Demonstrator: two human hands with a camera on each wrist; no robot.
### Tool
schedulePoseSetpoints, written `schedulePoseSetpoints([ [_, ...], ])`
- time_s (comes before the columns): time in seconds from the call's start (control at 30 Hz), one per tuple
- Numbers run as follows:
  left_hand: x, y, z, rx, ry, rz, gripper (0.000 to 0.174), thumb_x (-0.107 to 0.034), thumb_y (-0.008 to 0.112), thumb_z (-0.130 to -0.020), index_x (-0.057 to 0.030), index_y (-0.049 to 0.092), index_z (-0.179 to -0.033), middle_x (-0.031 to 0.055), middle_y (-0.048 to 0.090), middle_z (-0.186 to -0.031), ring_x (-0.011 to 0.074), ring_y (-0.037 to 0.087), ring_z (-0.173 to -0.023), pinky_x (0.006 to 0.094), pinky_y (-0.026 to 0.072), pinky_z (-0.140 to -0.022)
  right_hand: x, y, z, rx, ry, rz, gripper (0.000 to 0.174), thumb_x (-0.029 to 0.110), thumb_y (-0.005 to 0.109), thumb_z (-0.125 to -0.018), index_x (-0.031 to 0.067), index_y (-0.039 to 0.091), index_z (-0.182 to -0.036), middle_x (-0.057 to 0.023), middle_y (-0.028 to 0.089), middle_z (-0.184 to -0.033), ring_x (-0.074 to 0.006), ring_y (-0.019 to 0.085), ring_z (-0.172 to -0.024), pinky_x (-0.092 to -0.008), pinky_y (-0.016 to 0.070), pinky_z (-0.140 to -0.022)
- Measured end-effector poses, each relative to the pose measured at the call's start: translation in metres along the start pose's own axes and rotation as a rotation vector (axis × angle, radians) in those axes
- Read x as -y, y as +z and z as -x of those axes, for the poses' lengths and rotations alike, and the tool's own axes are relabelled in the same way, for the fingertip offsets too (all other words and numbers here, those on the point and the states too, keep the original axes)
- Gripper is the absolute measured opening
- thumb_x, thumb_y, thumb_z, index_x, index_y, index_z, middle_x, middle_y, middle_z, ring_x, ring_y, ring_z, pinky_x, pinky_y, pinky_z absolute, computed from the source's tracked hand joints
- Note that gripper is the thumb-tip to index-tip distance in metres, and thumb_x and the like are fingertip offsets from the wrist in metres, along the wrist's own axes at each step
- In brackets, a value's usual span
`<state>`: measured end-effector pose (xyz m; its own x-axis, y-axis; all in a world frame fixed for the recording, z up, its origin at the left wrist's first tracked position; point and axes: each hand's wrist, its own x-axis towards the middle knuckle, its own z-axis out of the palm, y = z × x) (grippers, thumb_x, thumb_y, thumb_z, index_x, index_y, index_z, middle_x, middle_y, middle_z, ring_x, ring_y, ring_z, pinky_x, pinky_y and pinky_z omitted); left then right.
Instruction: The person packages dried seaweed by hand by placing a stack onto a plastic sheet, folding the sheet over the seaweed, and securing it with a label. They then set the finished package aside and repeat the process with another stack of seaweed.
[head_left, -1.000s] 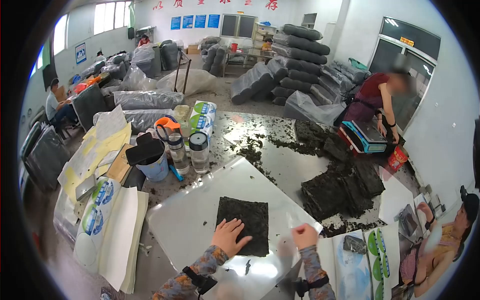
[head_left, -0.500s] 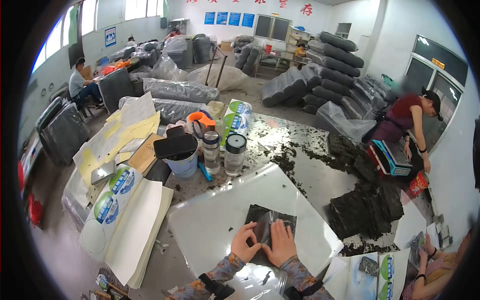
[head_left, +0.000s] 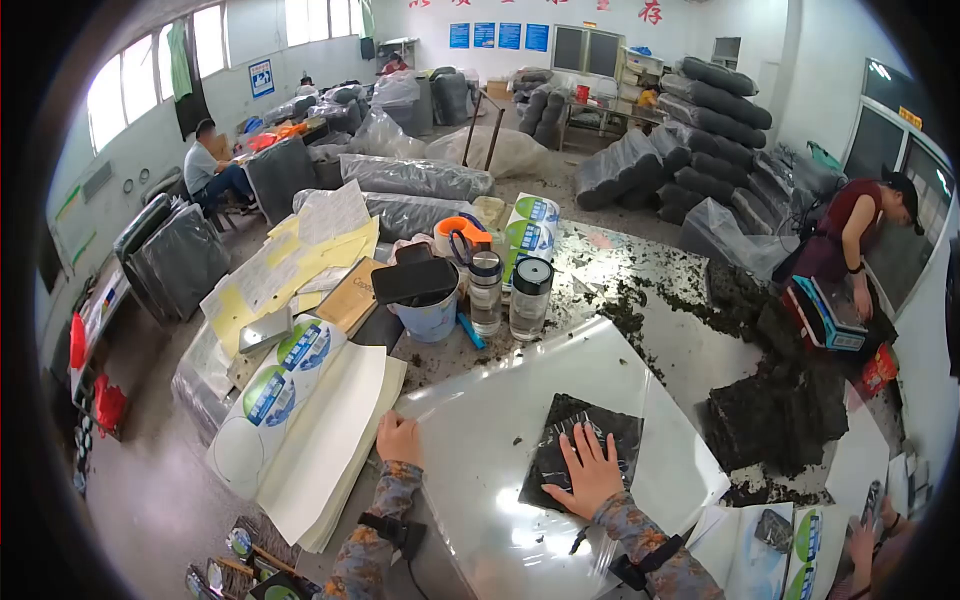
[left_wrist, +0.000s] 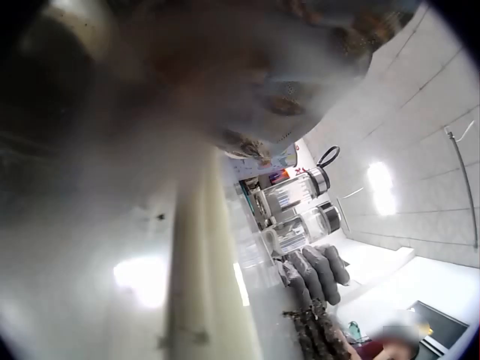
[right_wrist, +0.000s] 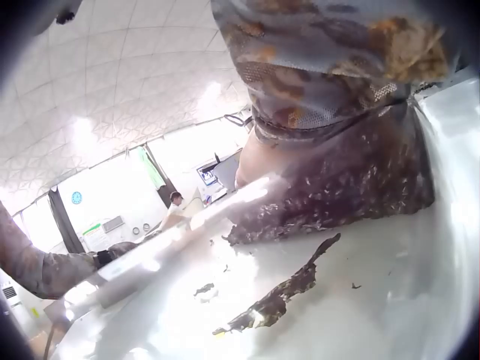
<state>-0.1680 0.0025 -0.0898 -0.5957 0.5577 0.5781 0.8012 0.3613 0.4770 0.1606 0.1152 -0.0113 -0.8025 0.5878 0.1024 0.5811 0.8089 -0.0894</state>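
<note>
Square (head_left: 548, 462): dark, lying on the sheet (head_left: 480, 440), under the right hand; another dark corner shows from beneath it toward twelve o'clock.
Right hand (head_left: 590, 472): released, fingers spread, palm down, pressing on the square.
Left hand (head_left: 400, 440): at nine o'clock from the square, fingers curled at the sheet's edge; whether they pinch it, I cannot tell.
Change: half a second ago both hands were on the square; now only the right is there, and the left has gone out to the sheet's edge. I judge that one palm now steadies the square alone.
Shred (right_wrist: 281, 300): at six o'clock from the square; the right wrist view shows its ragged outline, only a small mark in the head view.
Bottles (head_left: 530, 300): at eleven o'clock; the left wrist view gives them side-on, but hides the left fingers.
Pile (head_left: 775, 420): dark, crumbly, at three o'clock.
Papers (head_left: 335, 440): at nine o'clock, beyond the left hand.
</note>
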Motion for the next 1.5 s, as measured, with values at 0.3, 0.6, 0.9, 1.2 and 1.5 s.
schedulePoseSetpoints([
  [0.3,-0.103,0.012,0.035,0.617,-0.059,0.16,0.025,-0.012,0.062,-0.079,-0.0106,0.056,-0.103,0.0139,0.065,-0.1,0.0374,0.061,-0.093,0.0457,0.0497,-0.077,0.004,-0.007,0.0,0.002,0.036,0.028,0.087,0.066,0.049,-0.084,0.0086,0.03,-0.147,-0.0261,0.022,-0.151,-0.0424,0.012,-0.142,-0.0651,0.0083,-0.11],
  [0.6,-0.061,0.018,0.012,0.858,-0.06,0.587,0.056,-0.028,0.056,-0.089,-0.0071,0.038,-0.138,0.0136,0.058,-0.123,0.0311,0.056,-0.114,0.0425,0.0469,-0.093,-0.001,-0.003,0.002,-0.007,0.023,-0.021,0.087,0.066,0.049,-0.085,0.0079,0.031,-0.146,-0.0281,0.022,-0.15,-0.0434,0.014,-0.142,-0.0658,0.0081,-0.109],
  [0.9,0.008,-0.055,0.007,0.756,-0.889,1.519,0.07,-0.046,0.046,-0.097,0.0071,0.031,-0.14,0.0265,0.047,-0.134,0.0358,0.046,-0.128,0.0503,0.0414,-0.104,0.0,-0.003,0.001,-0.014,0.023,-0.01,0.085,0.066,0.046,-0.086,0.0082,0.031,-0.146,-0.0268,0.022,-0.15,-0.0417,0.014,-0.142,-0.0651,0.0087,-0.11],
  [1.2,-0.13,-0.037,0.055,0.611,0.469,-0.153,0.039,-0.023,0.054,-0.091,-0.0074,0.055,-0.126,0.0172,0.05,-0.135,0.035,0.043,-0.129,0.0491,0.0361,-0.104,0.001,-0.003,0.003,-0.051,0.014,-0.045,0.085,0.064,0.051,-0.084,0.0081,0.032,-0.145,-0.0274,0.024,-0.149,-0.0425,0.016,-0.141,-0.0655,0.0109,-0.109],
  [1.5,-0.097,-0.009,-0.024,0.789,0.119,-0.111,0.072,-0.028,0.08,-0.068,0.0012,0.046,-0.125,0.0209,0.057,-0.109,0.0371,0.053,-0.107,0.0444,0.0455,-0.09,-0.003,0.001,0.003,-0.042,0.022,-0.045,0.086,0.067,0.045,-0.085,0.0086,0.03,-0.147,-0.0269,0.023,-0.15,-0.0418,0.015,-0.142,-0.0657,0.0082,-0.109],
])
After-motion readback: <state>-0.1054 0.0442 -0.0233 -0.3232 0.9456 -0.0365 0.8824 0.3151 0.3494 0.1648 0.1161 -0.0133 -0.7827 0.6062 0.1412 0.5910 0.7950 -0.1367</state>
